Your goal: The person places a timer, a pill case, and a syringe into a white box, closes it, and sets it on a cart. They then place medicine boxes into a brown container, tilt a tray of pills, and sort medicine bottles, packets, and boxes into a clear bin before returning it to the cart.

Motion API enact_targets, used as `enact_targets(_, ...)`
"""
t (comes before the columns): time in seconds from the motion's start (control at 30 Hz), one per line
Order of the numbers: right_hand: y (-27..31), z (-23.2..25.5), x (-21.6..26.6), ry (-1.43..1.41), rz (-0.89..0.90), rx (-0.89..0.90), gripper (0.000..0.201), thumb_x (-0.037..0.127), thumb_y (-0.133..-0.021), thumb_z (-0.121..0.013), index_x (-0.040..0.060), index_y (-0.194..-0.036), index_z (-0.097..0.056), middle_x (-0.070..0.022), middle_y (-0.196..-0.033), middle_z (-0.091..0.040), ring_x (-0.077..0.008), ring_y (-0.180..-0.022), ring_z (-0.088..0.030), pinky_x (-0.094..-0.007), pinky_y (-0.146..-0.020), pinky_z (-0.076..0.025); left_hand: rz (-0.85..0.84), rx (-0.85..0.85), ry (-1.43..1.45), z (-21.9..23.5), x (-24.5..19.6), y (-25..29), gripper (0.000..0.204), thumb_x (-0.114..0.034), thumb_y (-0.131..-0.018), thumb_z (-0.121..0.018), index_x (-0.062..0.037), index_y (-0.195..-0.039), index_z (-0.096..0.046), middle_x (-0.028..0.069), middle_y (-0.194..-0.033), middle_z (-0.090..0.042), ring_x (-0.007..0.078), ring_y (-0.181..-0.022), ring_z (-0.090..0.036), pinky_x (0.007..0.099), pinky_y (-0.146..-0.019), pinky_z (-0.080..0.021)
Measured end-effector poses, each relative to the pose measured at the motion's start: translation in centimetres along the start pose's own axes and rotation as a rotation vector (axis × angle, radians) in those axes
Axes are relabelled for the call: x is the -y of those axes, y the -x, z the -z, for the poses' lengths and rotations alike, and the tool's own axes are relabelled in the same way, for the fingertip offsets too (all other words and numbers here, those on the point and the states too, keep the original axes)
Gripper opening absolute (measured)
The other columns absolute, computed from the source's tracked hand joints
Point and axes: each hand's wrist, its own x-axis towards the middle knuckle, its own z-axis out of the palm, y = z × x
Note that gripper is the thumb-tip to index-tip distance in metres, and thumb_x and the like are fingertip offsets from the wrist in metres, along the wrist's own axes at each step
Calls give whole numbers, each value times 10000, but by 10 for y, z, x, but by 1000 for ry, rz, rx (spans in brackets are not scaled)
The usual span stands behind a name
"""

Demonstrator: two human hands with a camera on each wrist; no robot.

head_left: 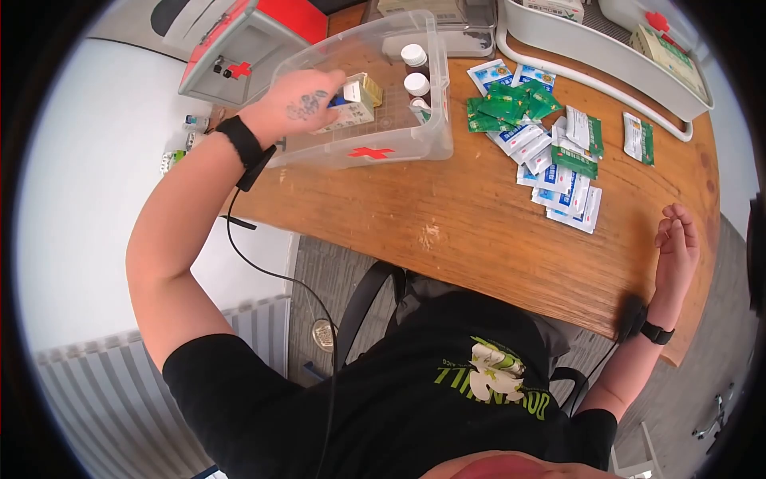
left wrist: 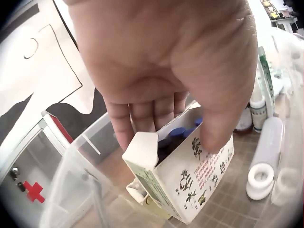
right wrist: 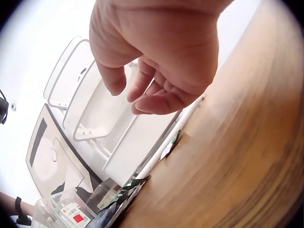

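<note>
My left hand [head_left: 294, 105] reaches into a clear plastic bin [head_left: 319, 156] with a red cross on its front. It grips an open-topped white medicine box [left wrist: 202, 175] printed with plants, thumb on the near face and fingers behind. Blue-capped vials [left wrist: 178, 133] show inside that box. A yellowish carton [head_left: 371, 89] is right beside it. White-capped bottles [head_left: 415, 84] stand at the bin's right end, near a white plastic tube [left wrist: 266, 156]. My right hand [head_left: 678, 239] holds nothing, its fingers loosely curled over the table's right edge.
Green and white sachets [head_left: 550, 152] lie in an overlapping pile right of the bin, with one sachet [head_left: 638, 138] apart. A white rack [head_left: 598, 60] stands at the back right. A red-topped first-aid case [head_left: 239, 60] is behind the bin on the left. A cable [head_left: 271, 273] hangs from my left wrist.
</note>
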Motion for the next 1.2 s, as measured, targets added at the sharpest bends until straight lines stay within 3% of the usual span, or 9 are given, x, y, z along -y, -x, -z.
enact_targets(0.13,1,-5,1,53,10,3,247,103,-1018,-604,18,-1247,-643,-51,-1145,-669,-74,-849,-581,-214,-669,-449,-13,55,-125,-16,-2,-9,272,-170,-815,-734,-8,-998,-614,213,-917,-703,408,-919,-675,475,-784,-542)
enact_targets(0.33,3,-9,2,93,18,4,255,123,-1012,-626,21,-1245,-645,-41,-1125,-672,-70,-850,-583,-213,-666,-444,-21,74,-213,-19,-4,-19,260,-168,-816,-739,8,-988,-655,206,-906,-720,385,-904,-697,461,-791,-562)
enact_targets(0.73,7,-18,4,163,7,-31,281,116,-1006,-622,1,-1262,-635,-54,-1109,-672,-70,-825,-570,-218,-661,-444,13,99,-285,-31,-4,-27,130,-159,-771,-744,-78,-870,-723,164,-909,-734,349,-895,-713,438,-790,-577)
enact_targets(0.93,5,-21,3,153,7,-18,270,94,-1000,-619,-10,-1249,-639,-62,-1098,-673,-69,-819,-568,-215,-661,-446,19,34,-309,-36,-3,-26,195,-206,-721,-795,-83,-854,-725,157,-865,-727,357,-853,-711,446,-763,-572)
enact_targets(1.03,9,-22,5,154,-7,-69,255,87,-993,-628,-17,-1225,-647,-63,-1055,-685,-72,-794,-575,-215,-650,-452,-56,57,-217,-39,18,-26,396,-280,-675,-861,-72,-938,-651,176,-862,-686,394,-879,-677,484,-758,-541)
enact_targets(1.1,12,-37,15,144,2,-82,239,90,-988,-641,-18,-1201,-654,-60,-1023,-694,-75,-759,-582,-219,-640,-460,-160,-173,-100,-38,29,-18,404,-275,-634,-874,-74,-889,-632,173,-842,-663,406,-873,-656,492,-741,-524)
enact_targets(1.13,12,-37,14,127,14,-76,232,94,-985,-648,-16,-1189,-657,-57,-1011,-698,-76,-741,-585,-222,-636,-464,-64,-114,-103,-21,21,-14,395,-241,-655,-871,-74,-942,-657,159,-903,-686,394,-905,-659,478,-779,-537)
enact_targets(1.17,12,-34,10,129,18,-71,226,95,-984,-650,-14,-1181,-661,-57,-1019,-701,-74,-739,-587,-222,-638,-467,-213,-414,194,-25,38,-3,403,-214,-705,-851,-81,-1045,-682,151,-998,-708,382,-942,-664,463,-822,-546)
enact_targets(1.2,11,-32,9,129,24,-59,219,97,-984,-653,-12,-1173,-665,-57,-1027,-703,-73,-737,-589,-222,-641,-471,-252,-432,68,-18,50,-5,412,-192,-750,-825,-94,-1127,-692,155,-1084,-714,364,-972,-675,434,-849,-552)
